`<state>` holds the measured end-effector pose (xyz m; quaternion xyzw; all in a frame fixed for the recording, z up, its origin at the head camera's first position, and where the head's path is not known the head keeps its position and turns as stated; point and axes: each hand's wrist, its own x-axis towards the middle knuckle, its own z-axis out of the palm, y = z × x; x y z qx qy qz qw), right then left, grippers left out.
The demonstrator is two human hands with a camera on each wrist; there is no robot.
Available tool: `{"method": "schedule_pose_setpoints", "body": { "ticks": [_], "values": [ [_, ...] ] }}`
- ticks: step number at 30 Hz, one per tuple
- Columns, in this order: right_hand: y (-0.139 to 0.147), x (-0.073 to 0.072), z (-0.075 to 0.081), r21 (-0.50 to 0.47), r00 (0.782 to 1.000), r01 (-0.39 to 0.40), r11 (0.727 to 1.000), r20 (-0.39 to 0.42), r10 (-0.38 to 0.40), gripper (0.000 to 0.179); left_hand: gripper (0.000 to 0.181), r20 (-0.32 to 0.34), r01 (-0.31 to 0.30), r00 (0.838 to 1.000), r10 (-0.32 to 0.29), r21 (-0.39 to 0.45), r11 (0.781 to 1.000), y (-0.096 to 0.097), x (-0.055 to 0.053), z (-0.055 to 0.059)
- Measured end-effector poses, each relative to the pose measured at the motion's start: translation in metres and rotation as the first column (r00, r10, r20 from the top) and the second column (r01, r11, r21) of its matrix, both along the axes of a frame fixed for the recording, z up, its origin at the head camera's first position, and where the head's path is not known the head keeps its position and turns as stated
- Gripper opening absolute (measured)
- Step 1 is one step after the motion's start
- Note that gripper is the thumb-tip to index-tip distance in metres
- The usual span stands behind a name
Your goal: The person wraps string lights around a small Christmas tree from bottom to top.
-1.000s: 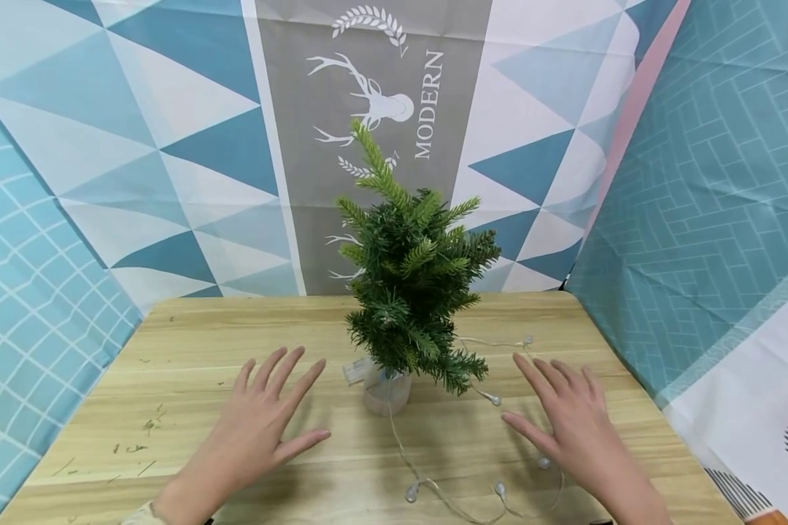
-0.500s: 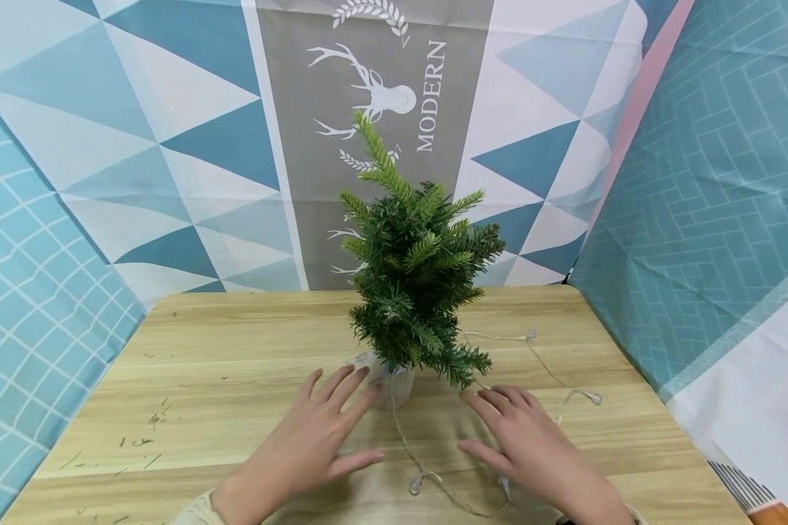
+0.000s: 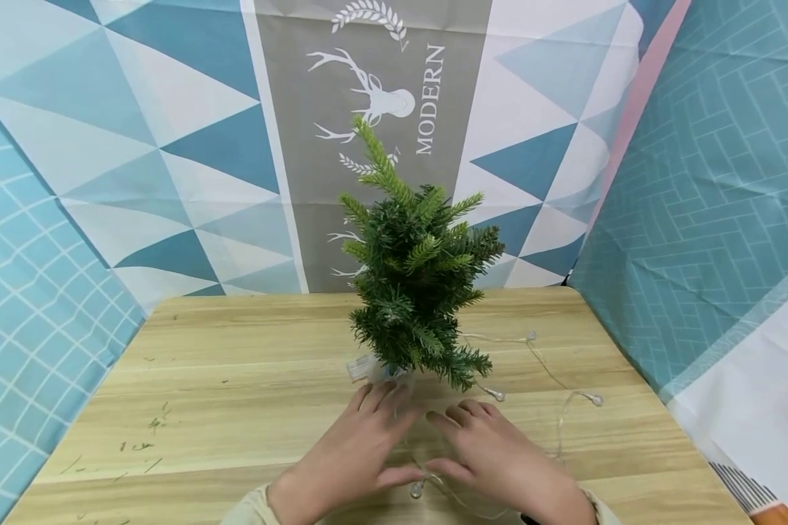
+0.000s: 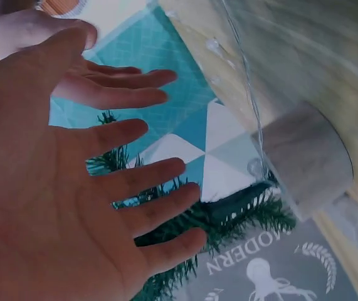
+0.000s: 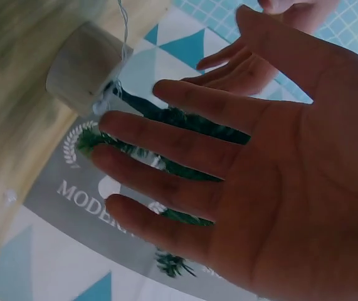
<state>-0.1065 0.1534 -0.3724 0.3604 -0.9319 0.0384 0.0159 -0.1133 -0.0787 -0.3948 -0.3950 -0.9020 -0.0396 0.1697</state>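
One artificial fir tree (image 3: 420, 284), dark green with lighter tips, is stood on the wooden surface (image 3: 256, 386) in one pale cylindrical base (image 4: 310, 160). One light string (image 3: 560, 426) is laid nearby; four clear bulbs (image 3: 595, 399) are made out from above. By left hand (image 3: 361, 456) and right hand (image 3: 499, 456), fingers extended, nothing is grasped. Part of the string is covered.

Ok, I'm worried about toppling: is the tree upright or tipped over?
Upright: the tree stands on its base on the table, its topmost sprig pointing up.
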Motion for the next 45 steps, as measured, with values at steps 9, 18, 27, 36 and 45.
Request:
{"method": "schedule_pose_setpoints", "body": {
  "ticks": [9, 18, 27, 36, 45],
  "values": [
    [-0.006, -0.007, -0.018, -0.038, 0.987, -0.022, 0.999, 0.159, 0.028, 0.034, 0.055, 0.019, 0.061, 0.998, -0.061, 0.0, 0.998, 0.005, 0.001, -0.019],
    [-0.008, -0.006, -0.04, 0.088, 0.969, 0.028, 0.996, 0.242, -0.048, 0.028, 0.041, 0.06, 0.075, 0.996, -0.068, -0.113, 0.991, 0.009, -0.001, -0.028],
    [0.006, -0.016, -0.023, 0.03, 0.937, 0.149, 0.988, 0.314, -0.15, 0.02, 0.037, 0.067, 0.023, 0.998, -0.011, -0.175, 0.984, 0.008, 0.001, -0.02],
    [0.04, -0.027, 0.012, -0.134, 0.944, 0.234, 0.963, 0.267, -0.192, 0.028, 0.043, 0.091, -0.007, 0.996, 0.022, -0.164, 0.986, 0.004, 0.001, -0.013],
    [0.058, -0.03, 0.034, -0.287, 0.938, 0.137, 0.948, 0.346, -0.031, 0.031, 0.016, 0.081, -0.025, 0.996, 0.033, -0.093, 0.995, 0.003, -0.011, -0.016]
  ]
}}
